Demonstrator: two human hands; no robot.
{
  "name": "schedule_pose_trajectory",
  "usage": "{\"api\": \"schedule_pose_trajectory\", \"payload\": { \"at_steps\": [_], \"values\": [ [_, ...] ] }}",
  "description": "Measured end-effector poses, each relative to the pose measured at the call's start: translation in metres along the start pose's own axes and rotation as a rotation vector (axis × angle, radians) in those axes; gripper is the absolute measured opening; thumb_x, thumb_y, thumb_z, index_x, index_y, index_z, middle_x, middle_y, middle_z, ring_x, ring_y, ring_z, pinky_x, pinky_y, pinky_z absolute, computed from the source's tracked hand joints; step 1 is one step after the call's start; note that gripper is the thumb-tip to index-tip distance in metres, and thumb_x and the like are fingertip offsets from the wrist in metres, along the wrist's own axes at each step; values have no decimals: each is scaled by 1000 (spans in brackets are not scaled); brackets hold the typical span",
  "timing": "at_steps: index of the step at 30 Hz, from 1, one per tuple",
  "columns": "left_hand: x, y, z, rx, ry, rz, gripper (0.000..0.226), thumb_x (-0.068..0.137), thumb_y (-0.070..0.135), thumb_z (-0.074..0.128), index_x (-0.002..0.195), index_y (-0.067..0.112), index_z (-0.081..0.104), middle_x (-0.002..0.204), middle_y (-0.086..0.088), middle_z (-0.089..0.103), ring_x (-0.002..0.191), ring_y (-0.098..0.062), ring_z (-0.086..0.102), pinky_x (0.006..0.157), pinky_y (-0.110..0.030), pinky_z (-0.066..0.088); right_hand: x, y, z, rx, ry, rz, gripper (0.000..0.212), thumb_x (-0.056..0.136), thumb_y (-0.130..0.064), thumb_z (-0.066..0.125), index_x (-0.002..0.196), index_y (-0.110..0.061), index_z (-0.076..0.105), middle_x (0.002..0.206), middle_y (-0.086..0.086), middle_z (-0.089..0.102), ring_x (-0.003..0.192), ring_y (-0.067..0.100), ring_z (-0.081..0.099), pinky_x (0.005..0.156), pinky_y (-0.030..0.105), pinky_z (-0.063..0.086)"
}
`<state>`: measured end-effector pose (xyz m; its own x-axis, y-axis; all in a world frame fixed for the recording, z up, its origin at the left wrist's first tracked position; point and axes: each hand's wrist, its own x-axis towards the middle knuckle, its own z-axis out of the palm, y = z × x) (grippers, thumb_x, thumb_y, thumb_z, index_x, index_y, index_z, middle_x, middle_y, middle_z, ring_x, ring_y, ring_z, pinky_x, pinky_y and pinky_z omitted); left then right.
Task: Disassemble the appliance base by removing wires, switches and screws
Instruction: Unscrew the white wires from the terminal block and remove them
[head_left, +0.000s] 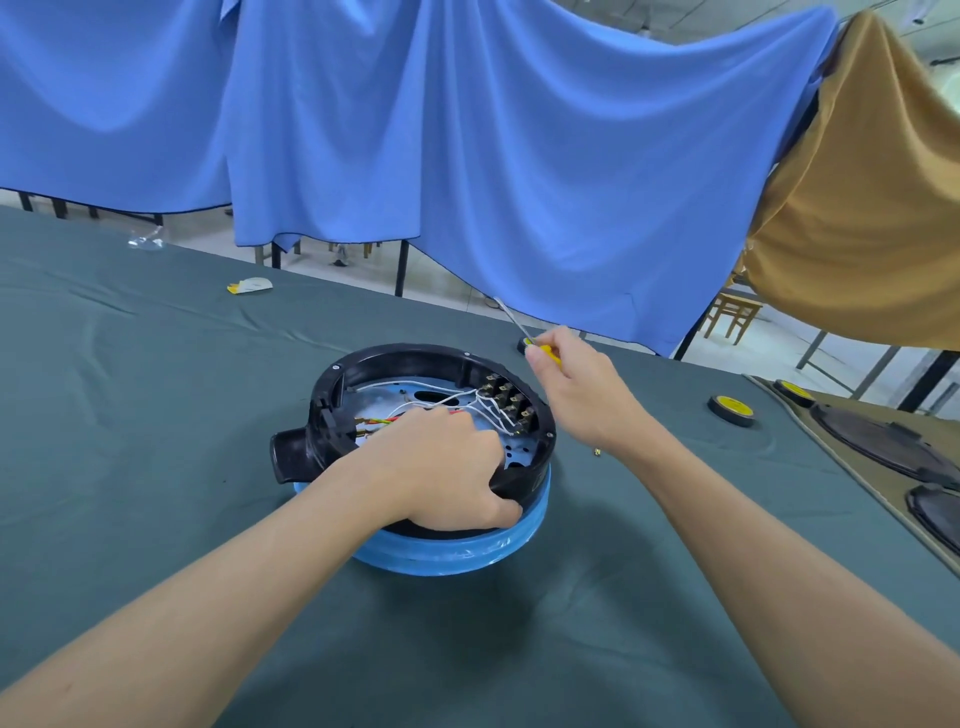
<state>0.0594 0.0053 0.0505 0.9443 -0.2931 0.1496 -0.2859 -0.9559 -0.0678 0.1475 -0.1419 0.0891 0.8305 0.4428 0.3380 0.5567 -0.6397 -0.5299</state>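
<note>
R grip (571, 389) holds screwdriver (543, 351), tip up, away; switches (506, 408) just below-left. L grip (441, 467) clamps base (405, 358) rim.

Bright, even light fills the scene, leaving only soft shadows on the green surface (156, 415) beneath the forearms (208, 597) and around the appliance base (415, 364), while wide-angle distortion bows the surface's far edge and stretches the lower corners.
</note>
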Motion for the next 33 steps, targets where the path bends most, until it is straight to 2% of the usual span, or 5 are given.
{"api": "schedule_pose_trajectory", "payload": {
  "at_steps": [6, 13, 24, 28, 33],
  "values": [
    [-2, 0, -3, -40, -8, -6, 46, 77, 66, 40, 66, 22, 45, 75, 0, 52, 78, -28, 53, 71, -37, 45, 38, -30, 4, -236, -198, -262, 10, 95, -10, 48, 91, -19, 47, 84, -2, 56, 79, 24, 48, 70, 34, 42],
    [1, 2, -3, -40, 22, -7, 44, 78, 63, 44, 63, 22, 42, 75, 0, 54, 77, -28, 53, 69, -37, 44, 66, -47, 41, -439, -242, -155, 15, 81, -25, 67, 68, -31, 64, 88, -5, 65, 92, 22, 60, 68, 31, 42],
    [0, 1, -1, -27, 45, 22, 43, 80, 60, 45, 65, 19, 44, 70, 0, 50, 72, -26, 51, 66, -36, 43, 74, -40, 68, -607, -249, -203, 13, 85, -22, 64, 96, -26, 67, 101, 5, 61, 91, 29, 60, 66, 34, 39],
    [-1, 0, 0, -24, 45, 17, 44, 79, 61, 44, 68, 18, 50, 77, -2, 59, 76, -27, 54, 73, -39, 49, 79, -48, 59, -488, -289, -170, 3, 79, -21, 70, 78, -24, 70, 87, -2, 66, 90, 21, 59, 71, 34, 49],
    [-1, -1, 0, 2, 7, -2, 46, 79, 64, 41, 68, 20, 46, 85, -4, 60, 84, -30, 54, 79, -40, 49, 75, -60, 27, -356, -308, -167, 24, 78, -25, 76, 58, -29, 63, 63, -15, 61, 68, 8, 56, 65, 27, 48]
  ]
}}
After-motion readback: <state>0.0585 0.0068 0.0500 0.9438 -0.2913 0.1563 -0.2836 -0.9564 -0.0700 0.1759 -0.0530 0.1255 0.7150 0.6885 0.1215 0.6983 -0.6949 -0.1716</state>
